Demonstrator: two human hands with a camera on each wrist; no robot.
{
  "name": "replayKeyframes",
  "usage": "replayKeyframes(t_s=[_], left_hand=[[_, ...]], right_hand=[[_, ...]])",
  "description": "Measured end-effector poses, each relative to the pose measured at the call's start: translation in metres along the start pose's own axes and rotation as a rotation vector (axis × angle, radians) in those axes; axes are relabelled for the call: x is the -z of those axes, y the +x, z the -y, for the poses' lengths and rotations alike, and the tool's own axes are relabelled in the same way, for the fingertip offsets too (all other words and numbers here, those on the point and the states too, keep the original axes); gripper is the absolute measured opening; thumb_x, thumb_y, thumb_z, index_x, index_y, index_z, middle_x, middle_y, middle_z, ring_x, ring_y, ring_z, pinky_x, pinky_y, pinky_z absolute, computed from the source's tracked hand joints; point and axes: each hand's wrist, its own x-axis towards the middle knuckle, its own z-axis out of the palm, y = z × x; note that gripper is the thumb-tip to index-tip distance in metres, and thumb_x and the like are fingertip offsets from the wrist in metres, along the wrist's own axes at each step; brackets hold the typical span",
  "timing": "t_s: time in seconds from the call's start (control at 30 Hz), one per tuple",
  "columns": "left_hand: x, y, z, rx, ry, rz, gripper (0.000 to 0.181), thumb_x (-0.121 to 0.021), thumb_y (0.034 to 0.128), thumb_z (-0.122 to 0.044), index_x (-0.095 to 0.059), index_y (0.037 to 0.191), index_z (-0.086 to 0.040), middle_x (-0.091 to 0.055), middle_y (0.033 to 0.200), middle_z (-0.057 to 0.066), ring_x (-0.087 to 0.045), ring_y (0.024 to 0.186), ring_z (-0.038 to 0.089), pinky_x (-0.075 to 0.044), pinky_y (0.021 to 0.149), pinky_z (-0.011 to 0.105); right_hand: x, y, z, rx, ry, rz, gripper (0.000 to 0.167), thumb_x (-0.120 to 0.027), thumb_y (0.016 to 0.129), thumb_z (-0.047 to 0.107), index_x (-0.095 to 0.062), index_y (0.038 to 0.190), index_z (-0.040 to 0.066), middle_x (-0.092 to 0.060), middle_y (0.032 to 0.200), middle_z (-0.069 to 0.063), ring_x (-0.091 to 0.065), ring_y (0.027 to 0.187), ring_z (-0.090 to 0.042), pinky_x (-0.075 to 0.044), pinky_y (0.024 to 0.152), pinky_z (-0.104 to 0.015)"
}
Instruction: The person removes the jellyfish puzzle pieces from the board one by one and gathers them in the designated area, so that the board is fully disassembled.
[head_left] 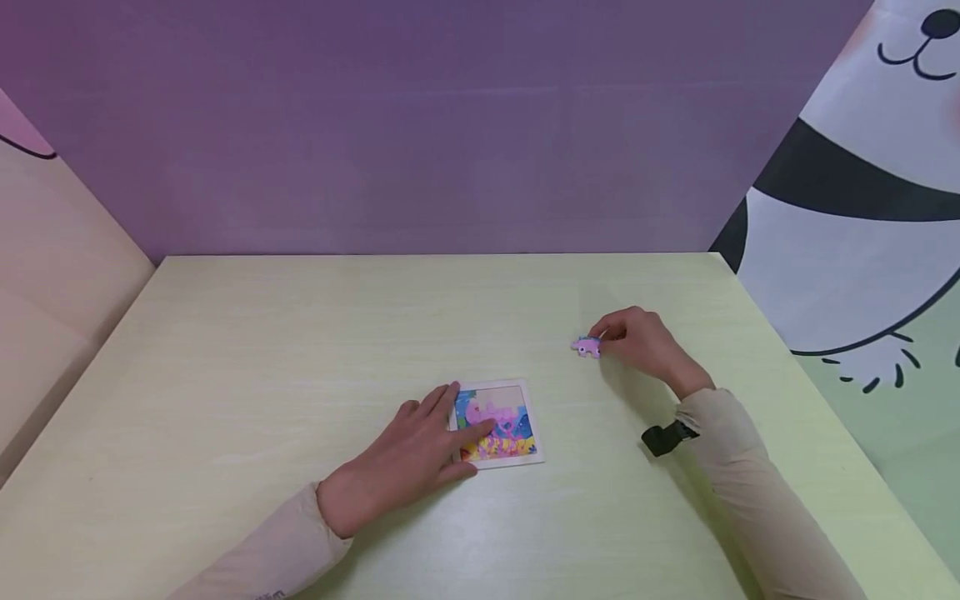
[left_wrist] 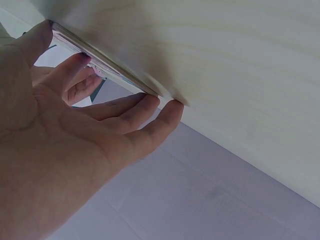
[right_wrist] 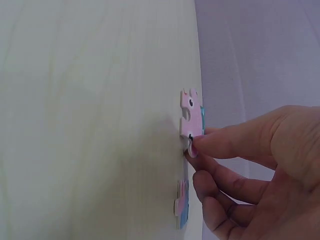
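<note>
My left hand [head_left: 408, 454] lies over the left side of a small framed jigsaw puzzle [head_left: 534, 433], fingers extended. One fingertip reaches onto its pink, blue and yellow pieces, while the upper part shows a plain backing. In the left wrist view the puzzle frame [left_wrist: 100, 57] appears edge-on beside the fingers. Farther right, my right hand [head_left: 641, 342] pinches a pink puzzle piece [right_wrist: 191, 117] with black eye marks between thumb and fingers, close to the tabletop. Below those fingers in the right wrist view lies a second puzzle piece [right_wrist: 181, 205], pink and blue, which I cannot make out in the head view.
The pale wooden table [head_left: 300, 333] runs back to a purple wall panel [head_left: 435, 125]. A black strap device [head_left: 667, 437] sits at the right sleeve's cuff. Cartoon-printed panels [head_left: 862, 233] stand along the sides.
</note>
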Motion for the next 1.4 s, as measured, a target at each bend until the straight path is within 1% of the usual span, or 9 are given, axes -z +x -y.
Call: replayKeyframes(t_s=[0.27, 0.43, 0.63, 0.8, 0.9, 1.03, 1.17, 1.3, 1.4], left_hand=[[0.001, -0.002, -0.002, 0.037, -0.043, 0.02, 0.052, -0.064, 0.0961, -0.044, -0.054, 0.145, -0.029, -0.028, 0.154, 0.033, -0.03, 0.141, 0.05, -0.035, 0.106, 0.062], [0.001, -0.001, -0.002, 0.031, -0.03, 0.026, 0.052, -0.062, 0.0966, -0.045, -0.053, 0.146, -0.03, -0.028, 0.154, 0.033, -0.032, 0.141, 0.05, -0.036, 0.106, 0.061], [-0.002, 0.002, 0.0, 0.007, 0.065, -0.019, 0.052, -0.061, 0.0964, -0.047, -0.053, 0.145, -0.032, -0.036, 0.15, 0.033, -0.039, 0.137, 0.048, -0.042, 0.101, 0.057], [-0.004, 0.005, -0.001, -0.003, 0.127, -0.029, 0.052, -0.06, 0.0962, -0.05, -0.054, 0.144, -0.032, -0.043, 0.145, 0.03, -0.046, 0.132, 0.045, -0.046, 0.098, 0.055], [-0.005, 0.003, -0.002, 0.008, 0.106, -0.011, 0.054, -0.059, 0.0963, -0.051, -0.052, 0.146, -0.031, -0.039, 0.148, 0.031, -0.044, 0.134, 0.046, -0.045, 0.099, 0.055], [0.0, -0.004, -0.001, 0.029, 0.057, -0.005, 0.058, -0.058, 0.0968, -0.051, -0.047, 0.15, -0.03, -0.029, 0.154, 0.03, -0.039, 0.137, 0.044, -0.043, 0.1, 0.055], [0.004, -0.009, -0.001, 0.023, 0.021, 0.008, 0.057, -0.06, 0.0968, -0.049, -0.048, 0.149, -0.029, -0.031, 0.155, 0.027, -0.04, 0.137, 0.043, -0.043, 0.099, 0.056], [0.003, -0.011, -0.001, 0.004, 0.071, 0.028, 0.053, -0.06, 0.0976, -0.047, -0.051, 0.147, -0.029, -0.038, 0.151, 0.026, -0.043, 0.135, 0.043, -0.044, 0.097, 0.056], [0.004, -0.012, 0.001, -0.02, 0.133, 0.0, 0.048, -0.06, 0.0985, -0.043, -0.054, 0.144, -0.029, -0.044, 0.146, 0.027, -0.047, 0.131, 0.043, -0.048, 0.092, 0.054]], right_hand=[[-0.005, 0.003, -0.002, 0.028, -0.027, -0.024, 0.019, -0.067, 0.084, -0.005, -0.076, 0.1, 0.001, -0.072, 0.089, -0.01, -0.061, 0.082, -0.024, -0.046, 0.074, -0.036], [-0.007, 0.001, 0.007, 0.036, -0.044, -0.044, 0.017, -0.066, 0.086, -0.005, -0.074, 0.1, 0.0, -0.071, 0.087, -0.01, -0.059, 0.079, -0.024, -0.046, 0.071, -0.035], [-0.018, 0.0, 0.028, 0.033, -0.038, -0.088, 0.014, -0.066, 0.09, -0.001, -0.074, 0.101, 0.001, -0.07, 0.089, -0.011, -0.057, 0.078, -0.024, -0.047, 0.068, -0.034], [-0.031, -0.004, 0.048, 0.099, -0.035, -0.115, 0.016, -0.063, 0.09, -0.002, -0.075, 0.099, 0.003, -0.071, 0.092, -0.008, -0.06, 0.081, -0.021, -0.049, 0.074, -0.036], [-0.038, -0.009, 0.061, 0.133, -0.01, -0.105, 0.015, -0.063, 0.091, 0.0, -0.075, 0.099, 0.003, -0.071, 0.093, -0.006, -0.061, 0.082, -0.02, -0.05, 0.075, -0.037], [-0.043, -0.013, 0.079, 0.16, 0.011, -0.093, 0.013, -0.064, 0.092, 0.003, -0.075, 0.1, 0.004, -0.071, 0.094, -0.003, -0.061, 0.083, -0.018, -0.051, 0.075, -0.035], [-0.047, -0.016, 0.095, 0.171, 0.001, -0.055, 0.013, -0.065, 0.093, 0.005, -0.074, 0.101, 0.005, -0.07, 0.094, -0.001, -0.061, 0.083, -0.016, -0.051, 0.074, -0.033], [-0.055, -0.017, 0.114, 0.208, -0.01, 0.0, 0.013, -0.065, 0.094, 0.007, -0.074, 0.103, 0.005, -0.07, 0.093, 0.001, -0.06, 0.085, -0.016, -0.051, 0.074, -0.032], [-0.064, -0.017, 0.129, 0.239, -0.016, 0.035, 0.013, -0.066, 0.093, 0.009, -0.074, 0.103, 0.007, -0.07, 0.092, 0.003, -0.059, 0.086, -0.015, -0.051, 0.077, -0.032]])
